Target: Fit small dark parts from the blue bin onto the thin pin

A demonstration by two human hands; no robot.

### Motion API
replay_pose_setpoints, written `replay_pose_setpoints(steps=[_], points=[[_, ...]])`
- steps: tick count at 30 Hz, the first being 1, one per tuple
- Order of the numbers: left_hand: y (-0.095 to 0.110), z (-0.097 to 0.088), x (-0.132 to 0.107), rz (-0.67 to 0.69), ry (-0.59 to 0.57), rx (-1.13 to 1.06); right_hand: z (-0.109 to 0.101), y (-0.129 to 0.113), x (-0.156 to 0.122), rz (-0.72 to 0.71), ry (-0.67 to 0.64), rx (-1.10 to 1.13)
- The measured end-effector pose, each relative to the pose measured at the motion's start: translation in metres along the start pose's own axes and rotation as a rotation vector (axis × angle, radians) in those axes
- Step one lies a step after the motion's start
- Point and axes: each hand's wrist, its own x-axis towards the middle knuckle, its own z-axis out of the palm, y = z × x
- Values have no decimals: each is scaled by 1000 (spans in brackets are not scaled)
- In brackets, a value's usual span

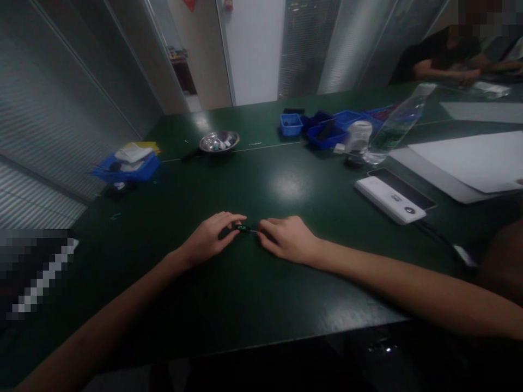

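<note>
1. Pinching a small dark part (242, 228): the left hand (210, 238) is closing thumb and fingertips on its dark body, low over the green table (253, 294).
2. Meeting it from the other side: the right hand (286, 239) is curling its fingers over the part's thin pale end. The fingertips are hiding the contact, so this is reading as a pinch, though the exact purchase is not showing.
3. Sitting between the two hands, toward the near side of the table: the part is bridging the gap from one set of fingertips to the other. Whether it is resting on the surface or hovering just above it, I cannot tell.
4. Handling, by judgement: the part is looking very light, stiff in the dark body and easily bent at the thin end, and small enough to slip away. A fingertip pinch on the dark body is looking like the safer hold, sparing the thin end.
5. Standing well apart along the far side: a metal bowl (219, 141) holding small bits, a blue bin (127, 167) at the left, a cluster of blue trays (322, 128), a white jar (358, 133) and a clear bottle (394, 128) that is leaning.
6. Lying to the right: a white power bank (388, 198) just beside a dark flat slab (404, 188), a cable (443, 238) and white sheets (469, 158).
7. Sitting at the far right corner: another person (441, 54), forearms resting on the table.
</note>
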Motion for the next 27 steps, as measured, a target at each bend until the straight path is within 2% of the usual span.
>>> replay_pose_setpoints(steps=[14, 27], points=[[1, 0, 3, -40, -10, -69, -1, 0, -1, -7, -12, 4], [0, 0, 3, 2, -16, -81, -2, -1, -1, -1, -13, 8]])
